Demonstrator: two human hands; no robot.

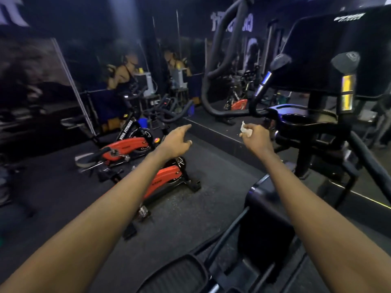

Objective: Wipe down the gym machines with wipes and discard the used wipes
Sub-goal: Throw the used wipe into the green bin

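Observation:
My right hand point(257, 137) is stretched forward and pinches a small crumpled white wipe point(245, 129) just left of the black elliptical machine point(313, 121). The wipe hangs in the air, a short way from the machine's console tray and cup holder. My left hand point(176, 140) reaches out over the red spin bikes, forefinger extended, holding nothing. The nearer red and black spin bike point(165, 180) stands on the floor under my left forearm. A second red bike point(124, 144) stands behind it.
The elliptical's pedal point(179, 275) and frame fill the lower right. Its curved black handlebar point(222, 60) rises ahead. Mirrors line the far wall and show a person at a desk. A raised dark platform edge point(213, 132) runs behind the bikes. Dark rubber floor lies between the machines.

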